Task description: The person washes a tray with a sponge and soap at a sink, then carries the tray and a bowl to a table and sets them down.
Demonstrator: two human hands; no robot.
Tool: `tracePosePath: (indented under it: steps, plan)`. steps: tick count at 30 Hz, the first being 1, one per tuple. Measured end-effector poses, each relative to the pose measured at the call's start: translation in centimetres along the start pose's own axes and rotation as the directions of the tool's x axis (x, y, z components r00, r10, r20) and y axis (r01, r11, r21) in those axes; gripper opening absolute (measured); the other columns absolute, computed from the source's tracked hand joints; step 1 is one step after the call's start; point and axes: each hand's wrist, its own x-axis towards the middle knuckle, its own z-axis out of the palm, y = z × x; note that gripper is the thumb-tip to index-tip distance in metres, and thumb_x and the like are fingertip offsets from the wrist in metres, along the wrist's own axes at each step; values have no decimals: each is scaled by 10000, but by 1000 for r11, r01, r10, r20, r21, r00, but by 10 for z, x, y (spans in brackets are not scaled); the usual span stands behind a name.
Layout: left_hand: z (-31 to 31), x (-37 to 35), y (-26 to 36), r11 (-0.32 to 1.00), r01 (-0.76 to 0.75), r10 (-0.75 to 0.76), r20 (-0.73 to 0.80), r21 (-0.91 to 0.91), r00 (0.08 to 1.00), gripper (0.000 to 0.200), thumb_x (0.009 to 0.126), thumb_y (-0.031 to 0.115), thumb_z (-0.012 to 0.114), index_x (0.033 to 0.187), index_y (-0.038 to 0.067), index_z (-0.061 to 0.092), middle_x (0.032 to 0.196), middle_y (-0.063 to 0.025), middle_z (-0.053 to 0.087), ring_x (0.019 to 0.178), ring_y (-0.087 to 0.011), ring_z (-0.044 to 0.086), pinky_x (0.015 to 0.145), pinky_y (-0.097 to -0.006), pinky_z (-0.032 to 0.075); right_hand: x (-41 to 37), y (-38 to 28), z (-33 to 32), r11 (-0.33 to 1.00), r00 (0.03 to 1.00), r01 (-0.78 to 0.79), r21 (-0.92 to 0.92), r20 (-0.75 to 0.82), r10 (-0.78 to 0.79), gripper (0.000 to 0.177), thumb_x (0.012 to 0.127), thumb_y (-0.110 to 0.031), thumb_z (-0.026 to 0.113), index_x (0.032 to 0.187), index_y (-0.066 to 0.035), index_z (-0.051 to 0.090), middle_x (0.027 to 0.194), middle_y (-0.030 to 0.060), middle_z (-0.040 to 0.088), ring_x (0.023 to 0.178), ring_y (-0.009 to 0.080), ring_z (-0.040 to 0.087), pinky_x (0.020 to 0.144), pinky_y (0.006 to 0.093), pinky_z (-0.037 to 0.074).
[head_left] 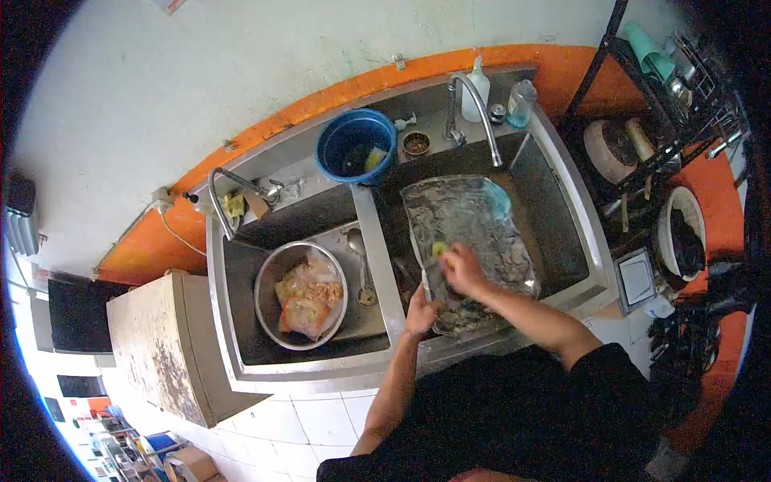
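A large rectangular metal tray (474,221), wet and streaked with suds, lies tilted in the right sink basin. My left hand (421,312) grips its near left edge, the fingers partly hidden by the rim. Pressed against the tray's inner surface is my right hand (463,270), closed on a small yellow-green sponge (438,249). Most of the sponge is covered by the fingers. Over the tray's far right corner curves the spout of a faucet (482,100).
In the left basin stand a metal bowl (261,301) holding plastic-wrapped food and a ladle (361,261). A blue bucket (323,153) sits on the back ledge, with bottles (522,104) farther right. A black rack (634,72) rises beside the sink; a worn cabinet (152,341) stands left.
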Motion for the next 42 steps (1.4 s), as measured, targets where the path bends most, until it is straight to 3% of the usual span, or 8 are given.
tracePosePath:
  steps: [2, 12, 21, 27, 30, 35, 37, 42]
  plan:
    - [-10, 2, -16, 1000, -12, 11, -28, -19, 1000, 602, 660, -90, 398, 1249, 7, 331, 1105, -55, 490, 977, -134, 474, 830, -250, 378, -34, -21, -18, 973, 955, -96, 208, 294, 31, 126, 692, -118, 623, 787, -45, 579, 794, 124, 543, 794, 295, 540, 692, 378, 423]
    - [-7, 7, -28, 994, -72, 76, -58, 80, 995, 640, 638, -130, 412, 1258, 6, 328, 1179, -78, 462, 1061, -159, 447, 865, -260, 370, -32, 23, -18, 923, 879, -384, 15, 314, 360, 264, 743, -136, 594, 969, -3, 568, 879, 196, 591, 827, 334, 574, 713, 386, 446]
    - [-26, -8, -43, 1000, -27, 29, -145, 15, 989, 580, 667, -120, 431, 1227, 17, 369, 1084, -34, 508, 949, -143, 494, 824, -267, 394, -29, 26, 2, 957, 920, -288, 38, 289, 265, 169, 711, -126, 613, 849, -27, 605, 770, 162, 581, 721, 319, 566, 643, 392, 438]
    - [-23, -8, -53, 999, 5, 1, -132, 42, 991, 332, 801, 38, 503, 1130, 42, 461, 977, -15, 544, 862, -117, 489, 779, -266, 404, -61, -22, 16, 951, 968, -48, 307, 250, -31, 149, 712, -121, 612, 828, -28, 602, 807, 135, 573, 753, 306, 563, 623, 374, 439]
    - [-14, -12, -58, 976, 93, -139, -237, -195, 961, 274, 866, 154, 493, 1105, 23, 466, 1003, -22, 535, 861, -117, 487, 761, -252, 398, -61, -32, -4, 980, 752, -114, 162, 659, -22, 206, 717, -200, 611, 850, -43, 618, 820, 147, 584, 791, 311, 568, 664, 384, 438]
    - [-3, -18, -54, 990, -26, -3, -207, -139, 978, 351, 871, 144, 486, 1188, 11, 413, 1106, -43, 510, 988, -125, 458, 860, -259, 348, -59, -32, -39, 924, 624, -258, 283, 779, -64, 250, 712, -253, 612, 835, -36, 625, 760, 164, 599, 777, 307, 578, 696, 387, 437]
    - [2, -16, -48, 1000, 5, -3, -189, 10, 982, 370, 852, 81, 490, 1201, 5, 395, 1121, -49, 501, 1002, -140, 459, 869, -273, 352, -40, -41, -60, 967, 421, -255, 19, 902, 94, 247, 726, -249, 586, 827, -27, 624, 764, 165, 603, 784, 302, 581, 710, 376, 444]
    - [2, -16, -55, 998, 39, -50, -235, -51, 971, 399, 819, 10, 470, 1209, 3, 382, 1115, -72, 511, 981, -156, 479, 854, -279, 373, -41, -20, -90, 975, 530, -120, -186, 819, 221, 257, 734, -287, 573, 870, -74, 625, 883, 169, 593, 856, 305, 562, 732, 403, 431]
